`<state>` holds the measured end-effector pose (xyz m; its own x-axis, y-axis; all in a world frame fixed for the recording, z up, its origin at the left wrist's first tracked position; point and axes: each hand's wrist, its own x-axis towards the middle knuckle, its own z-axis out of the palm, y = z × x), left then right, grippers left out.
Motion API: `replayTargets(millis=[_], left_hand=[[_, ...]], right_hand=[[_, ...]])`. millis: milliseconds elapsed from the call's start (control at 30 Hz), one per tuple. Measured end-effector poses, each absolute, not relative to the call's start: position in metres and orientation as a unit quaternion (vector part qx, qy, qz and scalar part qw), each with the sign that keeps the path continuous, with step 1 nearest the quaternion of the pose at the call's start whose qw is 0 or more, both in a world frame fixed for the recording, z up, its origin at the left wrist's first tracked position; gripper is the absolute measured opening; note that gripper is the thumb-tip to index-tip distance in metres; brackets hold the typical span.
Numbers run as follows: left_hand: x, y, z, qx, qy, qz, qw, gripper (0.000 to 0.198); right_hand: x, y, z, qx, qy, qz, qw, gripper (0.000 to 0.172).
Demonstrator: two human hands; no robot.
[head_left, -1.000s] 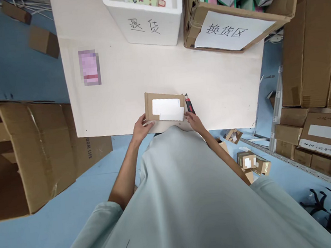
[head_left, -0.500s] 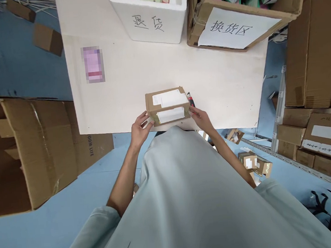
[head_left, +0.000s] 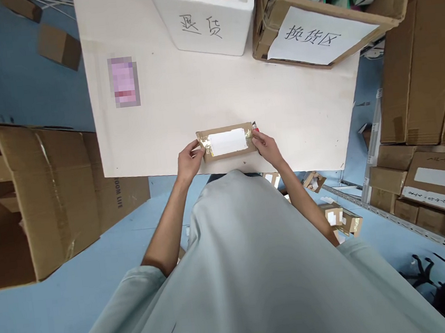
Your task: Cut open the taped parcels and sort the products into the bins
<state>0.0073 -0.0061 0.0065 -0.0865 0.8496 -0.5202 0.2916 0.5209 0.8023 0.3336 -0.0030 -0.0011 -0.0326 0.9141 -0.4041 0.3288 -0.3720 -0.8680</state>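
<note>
A small brown cardboard box (head_left: 228, 156) is at the near edge of the white table (head_left: 162, 120), with a white label and shiny tape on the side facing up. My left hand (head_left: 190, 160) grips its left end between thumb and fingers. At the right end, my right hand (head_left: 267, 149) pinches the box's corner. Partly hidden behind that corner lies a red and black cutter (head_left: 255, 127). A blurred pink item (head_left: 123, 82) rests on the table's left part.
A white foam bin (head_left: 208, 27) and a labelled carton (head_left: 320, 37) holding green boxes stand at the table's back. A large open carton (head_left: 51, 200) is on the left; stacked cartons (head_left: 426, 182) are on the right.
The small box has been tipped over between my hands, so its taped, labelled side now faces up. Both hands have stayed at its ends. The view has shifted slightly.
</note>
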Motion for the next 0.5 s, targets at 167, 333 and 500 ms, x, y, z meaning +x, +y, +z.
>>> replayTargets(millis=[167, 333, 500], left_hand=[[0.008, -0.016, 0.002, 0.358, 0.736, 0.244, 0.519, 0.057], [0.030, -0.034, 0.018, 0.383, 0.724, 0.246, 0.519, 0.055], [0.069, -0.053, 0.056, 0.520, 0.654, 0.256, 0.486, 0.056]], right_hand=[[0.328, -0.011, -0.009, -0.669, -0.463, 0.508, 0.282, 0.075], [0.330, -0.017, -0.024, -0.690, -0.452, 0.489, 0.284, 0.072], [0.365, -0.016, -0.036, -0.727, -0.458, 0.432, 0.276, 0.075]])
